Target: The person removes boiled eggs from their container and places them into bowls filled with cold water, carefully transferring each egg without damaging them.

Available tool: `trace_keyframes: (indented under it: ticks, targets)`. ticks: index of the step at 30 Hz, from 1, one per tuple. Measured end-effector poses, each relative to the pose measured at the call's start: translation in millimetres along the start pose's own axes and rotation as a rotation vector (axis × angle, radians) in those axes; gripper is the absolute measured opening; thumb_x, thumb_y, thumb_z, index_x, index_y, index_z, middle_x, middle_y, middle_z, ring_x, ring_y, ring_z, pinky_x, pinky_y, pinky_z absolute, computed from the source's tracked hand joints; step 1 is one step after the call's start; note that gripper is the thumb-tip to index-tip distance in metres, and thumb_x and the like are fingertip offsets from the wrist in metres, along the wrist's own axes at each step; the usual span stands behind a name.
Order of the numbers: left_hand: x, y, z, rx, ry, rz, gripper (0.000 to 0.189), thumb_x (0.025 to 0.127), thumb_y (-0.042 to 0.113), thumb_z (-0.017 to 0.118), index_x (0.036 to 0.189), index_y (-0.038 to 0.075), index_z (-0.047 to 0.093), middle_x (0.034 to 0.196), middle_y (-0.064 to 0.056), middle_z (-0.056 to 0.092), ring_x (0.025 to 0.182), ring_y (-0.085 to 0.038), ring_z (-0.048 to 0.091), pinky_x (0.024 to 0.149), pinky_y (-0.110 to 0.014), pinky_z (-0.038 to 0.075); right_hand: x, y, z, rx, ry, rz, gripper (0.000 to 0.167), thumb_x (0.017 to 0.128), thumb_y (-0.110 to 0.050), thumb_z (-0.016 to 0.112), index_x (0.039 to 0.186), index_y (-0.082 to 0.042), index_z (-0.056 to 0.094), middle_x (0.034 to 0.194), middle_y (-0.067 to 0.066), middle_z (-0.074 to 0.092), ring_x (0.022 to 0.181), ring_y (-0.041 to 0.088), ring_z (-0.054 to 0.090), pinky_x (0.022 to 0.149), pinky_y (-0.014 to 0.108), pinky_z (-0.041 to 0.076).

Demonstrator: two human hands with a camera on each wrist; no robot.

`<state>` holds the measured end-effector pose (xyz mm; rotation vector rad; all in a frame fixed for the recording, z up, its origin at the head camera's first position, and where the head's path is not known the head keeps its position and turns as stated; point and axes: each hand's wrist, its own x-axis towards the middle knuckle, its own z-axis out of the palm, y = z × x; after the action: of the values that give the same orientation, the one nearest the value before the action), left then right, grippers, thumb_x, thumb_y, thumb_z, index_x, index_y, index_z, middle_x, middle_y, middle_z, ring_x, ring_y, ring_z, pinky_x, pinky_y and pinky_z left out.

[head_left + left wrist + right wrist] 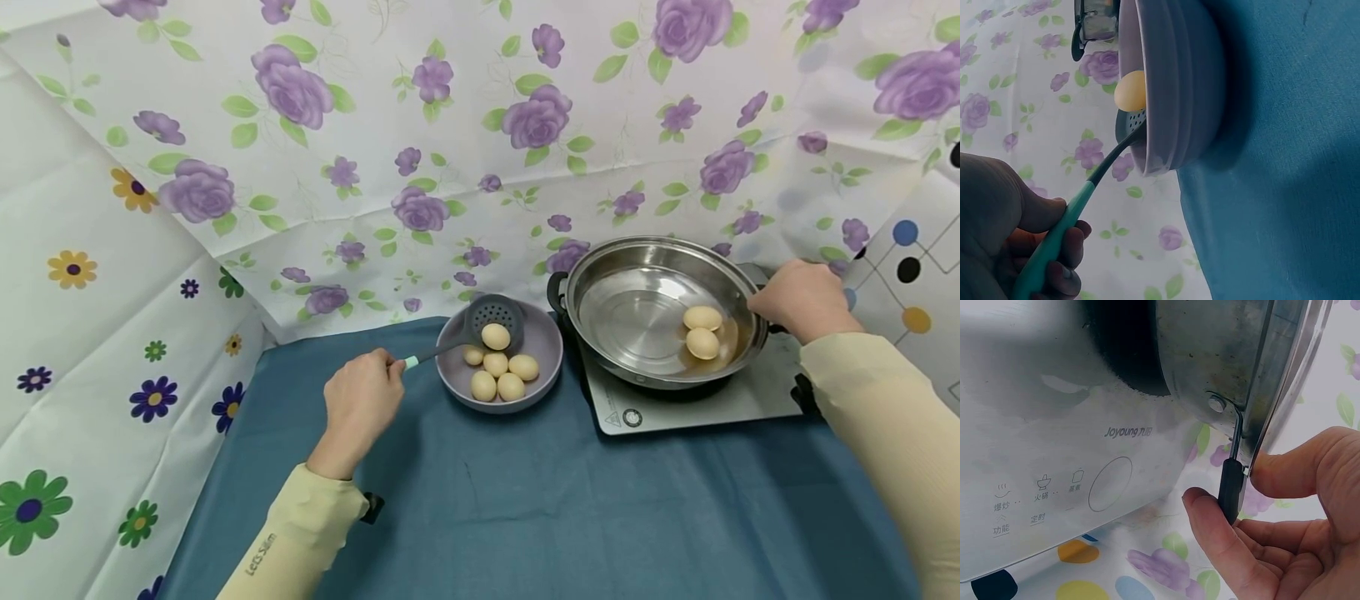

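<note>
Left hand point(363, 408): our fingers curl round skimmer point(491, 311); right hand point(806, 302) pinches pot handle point(1230, 490). Egg point(496, 337) sits on skimmer over bowl point(546, 337); best we tip low, slowly, sparing other eggs point(512, 387).

The head picture is bright and clear. White shine glows inside the round silver steel pan point(630, 317), and soft shadows lie on the blue cloth tabletop point(525, 492). Both wrist pictures look dimmer and greyer. The bare left hand point(1004, 215) is dark, with a shadow beside the round purple bowl point(1179, 94). Pale glare whitens part of the flat silver cooker point(1041, 431).
</note>
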<state>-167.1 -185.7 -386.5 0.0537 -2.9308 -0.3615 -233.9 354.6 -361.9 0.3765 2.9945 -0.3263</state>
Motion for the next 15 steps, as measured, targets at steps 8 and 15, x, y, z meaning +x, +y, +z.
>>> trace_keyframes:
  ticks: [8, 15]
  targets:
    - [-2.9, 0.7, 1.7, 0.037, 0.088, 0.061, 0.021, 0.093, 0.03, 0.058, 0.086, 0.013, 0.068, 0.064, -0.003, 0.057, 0.047, -0.016, 0.045, 0.04, -0.029, 0.032, -1.9, -1.5, -1.5, 0.006, -0.003, -0.002, 0.048, 0.079, -0.038, 0.06, 0.076, 0.01, 0.059, 0.08, 0.033, 0.056, 0.067, 0.04, 0.053, 0.046, 0.038, 0.043]
    - [-6.3, 0.9, 3.8, 0.076, 0.161, 0.108, 0.022, 0.091, 0.028, 0.061, 0.076, 0.012, 0.063, 0.059, -0.002, 0.048, 0.047, -0.017, 0.042, 0.039, -0.029, 0.029, -1.9, -0.6, 0.3, 0.023, -0.016, 0.013, 0.045, 0.079, -0.038, 0.059, 0.074, 0.007, 0.059, 0.075, 0.03, 0.055, 0.064, 0.037, 0.052, 0.045, 0.037, 0.043]
